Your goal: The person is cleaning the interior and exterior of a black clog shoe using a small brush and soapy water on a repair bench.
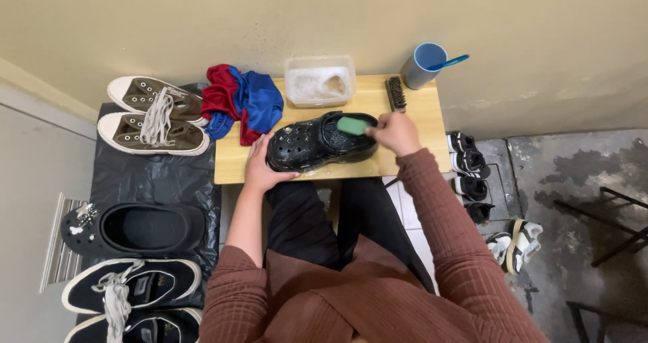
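I'm sitting at the table [412, 155], w/ a black sheet [152, 181] spreading out on my left under spare shoes [152, 124]. I'm working on the black clog [317, 143], which is lying on its side near the table's front edge. My left hand [262, 166] is cupping the toe end, fingers spread, pinning it down. My right hand [395, 132] is closing round a green sponge [352, 125], pressing it on the heel. Risk, imo: the clog is looking wet and glossy (soapy, prob.), so a hard push could be sliding it off the front edge. The tub [320, 81] of suds is sitting just behind, so a wide stroke might be knocking it.
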